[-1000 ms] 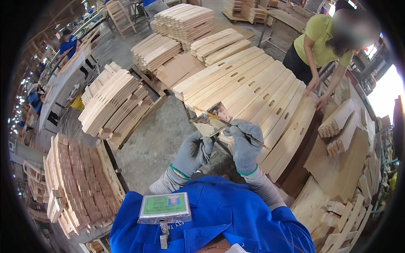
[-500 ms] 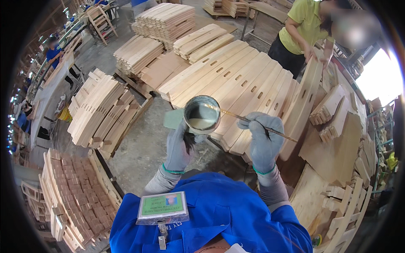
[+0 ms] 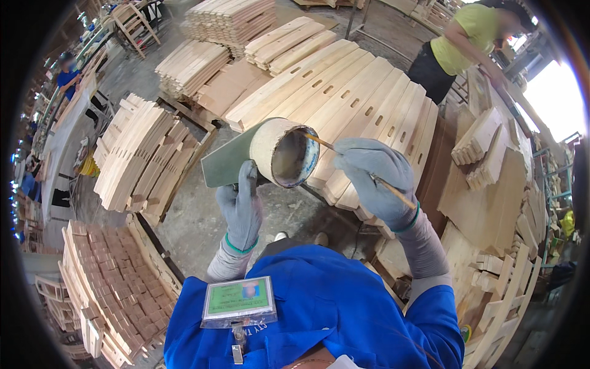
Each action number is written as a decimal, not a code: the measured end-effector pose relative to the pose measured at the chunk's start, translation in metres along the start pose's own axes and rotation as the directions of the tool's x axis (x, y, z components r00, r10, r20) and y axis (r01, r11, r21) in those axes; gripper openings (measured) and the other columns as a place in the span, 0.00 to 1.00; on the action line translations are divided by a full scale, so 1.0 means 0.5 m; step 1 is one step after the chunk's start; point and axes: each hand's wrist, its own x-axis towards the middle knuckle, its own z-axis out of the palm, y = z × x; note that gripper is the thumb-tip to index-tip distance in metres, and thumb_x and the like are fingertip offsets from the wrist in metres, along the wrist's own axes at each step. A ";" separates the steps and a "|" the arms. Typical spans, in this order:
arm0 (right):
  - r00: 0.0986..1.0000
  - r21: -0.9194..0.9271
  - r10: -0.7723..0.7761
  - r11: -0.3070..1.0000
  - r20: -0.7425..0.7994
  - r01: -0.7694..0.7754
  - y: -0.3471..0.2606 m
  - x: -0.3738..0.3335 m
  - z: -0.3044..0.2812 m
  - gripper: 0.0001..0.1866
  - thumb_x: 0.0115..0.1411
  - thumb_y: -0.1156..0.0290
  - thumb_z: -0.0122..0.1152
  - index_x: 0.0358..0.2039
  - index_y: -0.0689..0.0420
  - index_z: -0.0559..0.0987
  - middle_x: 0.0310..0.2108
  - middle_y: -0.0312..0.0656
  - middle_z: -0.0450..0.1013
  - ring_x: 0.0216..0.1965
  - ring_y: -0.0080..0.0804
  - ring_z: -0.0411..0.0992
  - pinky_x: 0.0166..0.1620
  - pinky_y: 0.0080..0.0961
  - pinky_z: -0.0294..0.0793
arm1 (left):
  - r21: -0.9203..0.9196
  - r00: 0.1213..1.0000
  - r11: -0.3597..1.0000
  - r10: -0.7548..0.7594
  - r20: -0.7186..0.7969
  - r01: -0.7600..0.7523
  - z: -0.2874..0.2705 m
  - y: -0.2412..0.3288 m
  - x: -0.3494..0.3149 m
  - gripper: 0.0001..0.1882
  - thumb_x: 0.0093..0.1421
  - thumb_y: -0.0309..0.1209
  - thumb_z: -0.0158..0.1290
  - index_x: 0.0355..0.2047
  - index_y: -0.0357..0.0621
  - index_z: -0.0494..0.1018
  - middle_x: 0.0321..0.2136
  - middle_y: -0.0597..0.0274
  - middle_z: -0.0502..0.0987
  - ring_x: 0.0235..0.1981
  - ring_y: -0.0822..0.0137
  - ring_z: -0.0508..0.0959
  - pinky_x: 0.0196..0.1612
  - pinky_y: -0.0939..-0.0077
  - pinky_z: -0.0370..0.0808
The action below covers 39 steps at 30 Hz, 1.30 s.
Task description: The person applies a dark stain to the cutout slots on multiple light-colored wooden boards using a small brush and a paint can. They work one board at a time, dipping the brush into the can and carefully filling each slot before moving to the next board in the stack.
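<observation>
My left hand [image 3: 243, 200], in a grey glove, grips a round can [image 3: 263, 150] together with a flat dark-green sheet [image 3: 228, 158]. The can is tilted, its mouth facing right, with greyish residue inside. My right hand [image 3: 378, 178], gloved too, is closed around a thin wooden stick [image 3: 393, 194]. Its far end reaches to the can's rim; whether the tip touches the inside I cannot tell. Just beyond my hands lies a row of pale wooden boards [image 3: 344, 92] with oval slots.
Stacked wooden slats [image 3: 138, 154] stand at left, with another stack [image 3: 117, 277] nearer. More boards [image 3: 230, 24] are piled behind. At the far right, a person in a yellow-green shirt [image 3: 461, 43] leans over wood. Cardboard and wooden pieces [image 3: 482, 184] lie at right.
The can has tipped from upright to facing right, showing more of the green sheet. My right hand has turned and moved up. The person at right has moved away with a slotted board.
</observation>
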 end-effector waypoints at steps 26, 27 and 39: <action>0.798 0.270 0.386 0.919 -0.463 -0.288 -0.054 -0.105 0.055 0.13 0.48 0.85 0.64 0.26 0.60 0.67 0.26 0.44 0.74 0.25 0.25 0.73 0.27 0.20 0.73 | -0.073 0.991 0.989 -0.131 -0.013 0.130 0.030 -0.026 -0.024 0.08 0.61 0.22 0.47 0.41 0.33 0.68 0.36 0.59 0.72 0.37 0.75 0.72 0.41 0.81 0.71; 0.849 0.142 0.298 0.955 -0.436 -0.262 -0.044 -0.102 0.051 0.13 0.47 0.84 0.65 0.27 0.60 0.68 0.26 0.44 0.74 0.25 0.26 0.73 0.27 0.21 0.73 | -0.082 0.991 0.988 -0.129 0.030 0.131 0.035 -0.023 -0.022 0.08 0.61 0.22 0.48 0.41 0.33 0.68 0.37 0.59 0.72 0.37 0.76 0.72 0.41 0.82 0.71; 0.975 -0.072 0.192 0.980 0.111 -0.185 -0.017 -0.079 -0.020 0.09 0.40 0.84 0.61 0.23 0.57 0.74 0.29 0.41 0.72 0.34 0.34 0.72 0.36 0.24 0.72 | 0.268 0.973 0.959 0.028 0.228 -0.090 0.020 -0.040 0.006 0.13 0.62 0.28 0.47 0.44 0.31 0.68 0.36 0.58 0.74 0.33 0.76 0.75 0.29 0.85 0.76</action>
